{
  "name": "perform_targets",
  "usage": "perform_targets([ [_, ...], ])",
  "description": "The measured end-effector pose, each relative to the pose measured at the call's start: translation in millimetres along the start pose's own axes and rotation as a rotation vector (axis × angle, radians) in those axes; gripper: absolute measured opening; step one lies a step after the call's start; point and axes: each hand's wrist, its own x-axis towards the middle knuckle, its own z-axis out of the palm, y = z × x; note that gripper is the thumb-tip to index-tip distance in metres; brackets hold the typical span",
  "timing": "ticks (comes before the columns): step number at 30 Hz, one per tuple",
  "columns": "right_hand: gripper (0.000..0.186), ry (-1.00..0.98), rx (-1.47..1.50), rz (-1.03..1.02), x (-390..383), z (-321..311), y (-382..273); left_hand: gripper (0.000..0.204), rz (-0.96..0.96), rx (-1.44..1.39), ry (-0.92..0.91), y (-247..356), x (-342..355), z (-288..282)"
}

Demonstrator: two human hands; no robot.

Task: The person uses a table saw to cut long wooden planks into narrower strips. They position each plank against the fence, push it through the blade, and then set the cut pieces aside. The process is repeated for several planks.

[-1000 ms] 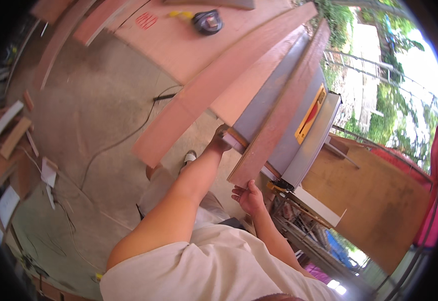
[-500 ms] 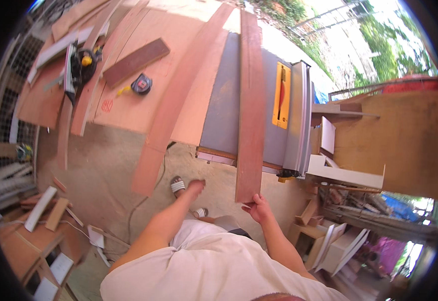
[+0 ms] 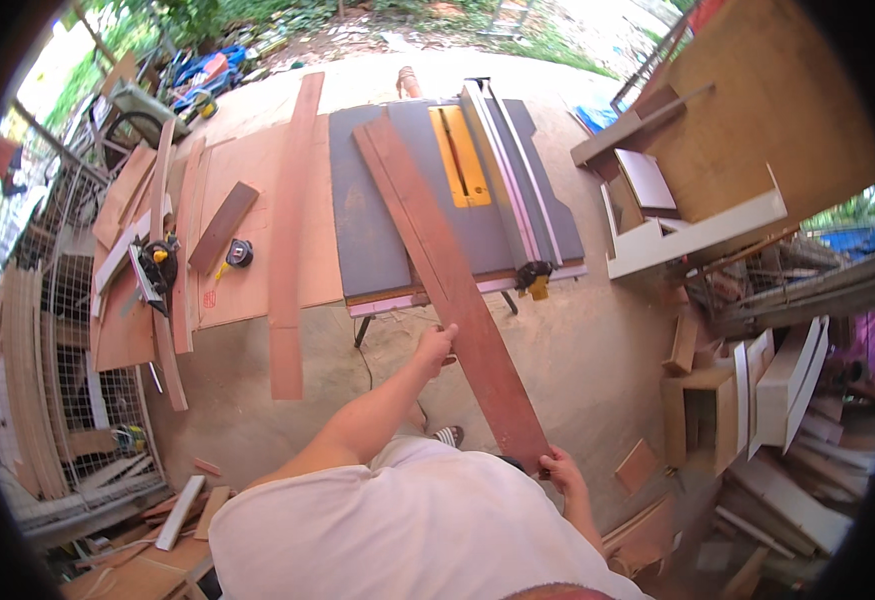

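A long reddish-brown wooden board (image 3: 445, 275) slants from the grey top of a table saw (image 3: 369, 235) down toward my body. Its far end rests on the saw top, left of the yellow insert plate (image 3: 460, 155). My left hand (image 3: 437, 347) is closed on the board's left edge, about midway along; part of its fingers goes under the wood. At the near right corner, my right hand (image 3: 564, 474) grips the board, thumb on top. The saw's metal fence (image 3: 500, 170) stands right of the insert, apart from the board.
Left of the saw, a plywood surface (image 3: 232, 305) carries another long board (image 3: 294, 250), a short dark board (image 3: 223, 228), a tape measure (image 3: 240, 252) and a circular saw (image 3: 157, 265). Wooden boxes and offcuts (image 3: 702, 415) are piled at right. A wire mesh rack (image 3: 107, 400) stands at left.
My left hand, free before, now holds the board's left edge. The board has come nearer to me and swung aslant, away from the insert plate. The view has shifted too.
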Motion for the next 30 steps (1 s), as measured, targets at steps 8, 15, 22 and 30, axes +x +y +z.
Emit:
perform_targets([
  [8,0.027,0.287,0.227,0.201,-108.3,-53.8,124.8,0.040,-0.290,0.375,-0.179,-105.8,-84.9,74.9],
  [15,0.028,0.364,0.468,0.179,-174.9,-46.6,251.6,0.068,0.232,0.876,0.049,-134.8,-85.8,68.4],
  [22,0.027,0.458,0.390,-0.012,-166.0,-12.0,286.6,0.054,0.525,0.778,0.192,-56.6,-48.5,77.2],
  [30,0.023,0.602,0.653,0.050,-153.5,-13.2,219.6,0.051,0.667,0.849,0.351,-44.1,7.1,87.4],
])
